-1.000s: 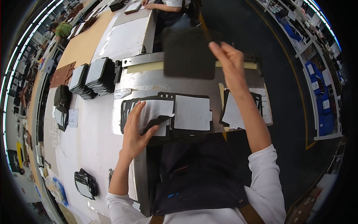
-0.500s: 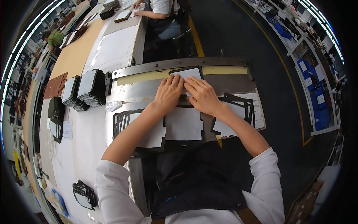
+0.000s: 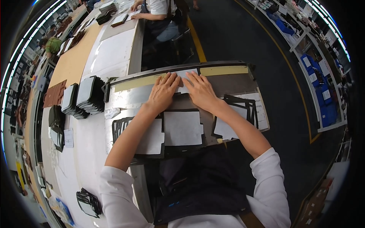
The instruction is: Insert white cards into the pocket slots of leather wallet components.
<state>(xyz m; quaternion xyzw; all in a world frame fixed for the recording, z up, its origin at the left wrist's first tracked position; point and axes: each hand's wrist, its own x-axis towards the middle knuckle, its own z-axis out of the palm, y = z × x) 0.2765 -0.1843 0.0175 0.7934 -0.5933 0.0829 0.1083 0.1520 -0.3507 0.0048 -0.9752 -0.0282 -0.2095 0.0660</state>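
A long white table (image 3: 87, 152) runs along the person's left side, and a metal work plate (image 3: 125, 100) with a yellow strip (image 3: 224, 70) at its far edge lies across in front of the person. On this plate, near the person's body, a black-framed white sheet (image 3: 183, 128) lies flat, with a second similar sheet (image 3: 152, 138) just beside it on the left and more black frames (image 3: 243, 108) on the right. Two stacks of dark pieces (image 3: 81, 99) stand on the table to the left of the plate.

The left hand (image 3: 162, 92) lies flat, palm down, fingers spread open, and grips nothing. The right hand (image 3: 200, 90) is also flat with fingers stretched out, holding nothing. Both hands press on a thin white piece (image 3: 185, 74) at the far side of the plate, just below the yellow strip; the piece is partly hidden under the fingers. The two hands are near each other but do not touch.

At the top, another person (image 3: 159, 11) sits at the same table.
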